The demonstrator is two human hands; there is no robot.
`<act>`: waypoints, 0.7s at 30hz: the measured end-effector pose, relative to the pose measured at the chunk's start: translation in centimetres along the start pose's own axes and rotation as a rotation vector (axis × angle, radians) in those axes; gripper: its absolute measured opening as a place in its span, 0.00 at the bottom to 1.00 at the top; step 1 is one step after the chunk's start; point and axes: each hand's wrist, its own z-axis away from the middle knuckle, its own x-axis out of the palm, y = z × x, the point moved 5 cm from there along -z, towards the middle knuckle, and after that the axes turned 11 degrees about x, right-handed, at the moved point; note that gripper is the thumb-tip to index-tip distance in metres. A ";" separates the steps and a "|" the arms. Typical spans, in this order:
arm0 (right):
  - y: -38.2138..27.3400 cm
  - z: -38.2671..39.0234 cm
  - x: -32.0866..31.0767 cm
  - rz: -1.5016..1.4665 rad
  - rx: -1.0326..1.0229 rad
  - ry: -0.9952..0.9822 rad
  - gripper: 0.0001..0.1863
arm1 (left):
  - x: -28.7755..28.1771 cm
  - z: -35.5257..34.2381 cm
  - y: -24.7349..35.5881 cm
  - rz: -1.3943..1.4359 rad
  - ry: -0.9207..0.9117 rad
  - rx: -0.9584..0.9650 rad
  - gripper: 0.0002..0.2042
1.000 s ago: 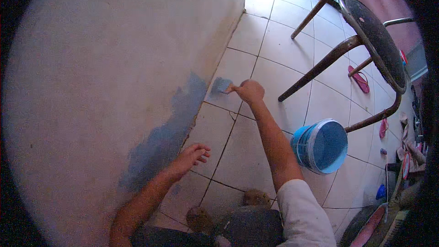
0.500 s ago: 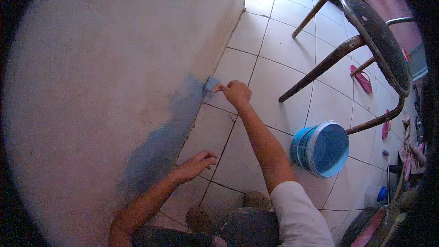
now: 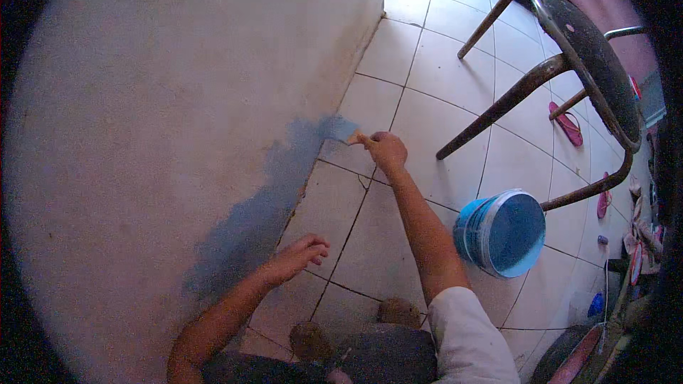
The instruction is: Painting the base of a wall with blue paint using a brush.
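Observation:
My right hand (image 3: 388, 151) is closed round the handle of a paintbrush (image 3: 346, 130). The blue-coated bristles sit at the foot of the pale wall (image 3: 163, 99), by the floor joint. A patch of blue paint (image 3: 245, 224) runs along the bottom of this wall, from near my left forearm up to the brush. My left hand (image 3: 299, 256) hangs over the floor tiles beside the painted patch, fingers loosely bent and apart, with nothing in it. To the right of my right forearm stands a blue bucket (image 3: 466, 231) with a white rim and blue paint inside.
A dark-seated metal chair (image 3: 583, 50) stands on the tiled floor (image 3: 445, 128) behind the bucket. Pink flip-flops (image 3: 567, 126) lie near its legs. Along the right edge are cloths (image 3: 637, 224) and other clutter. My knees (image 3: 391, 352) are at the bottom.
My right hand and the brush have shifted slightly to the right, the bristles now turned more toward the wall. My left hand has drawn back a little to the left.

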 end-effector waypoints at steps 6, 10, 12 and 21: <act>-4.4 1.1 -1.1 -0.006 -0.047 0.050 0.31 | 1.7 -0.9 2.0 0.002 -0.016 -0.008 0.22; -5.5 1.0 -2.9 -0.149 -0.136 0.047 0.29 | 2.0 -1.7 1.9 -0.004 -0.055 0.001 0.21; -2.5 -0.5 -2.2 -0.821 -0.104 -0.324 0.27 | 2.7 -2.9 2.4 -0.001 -0.079 0.063 0.20; -1.1 0.1 1.0 -1.087 0.118 -0.405 0.25 | 0.1 -1.0 -1.1 0.064 0.015 -0.025 0.21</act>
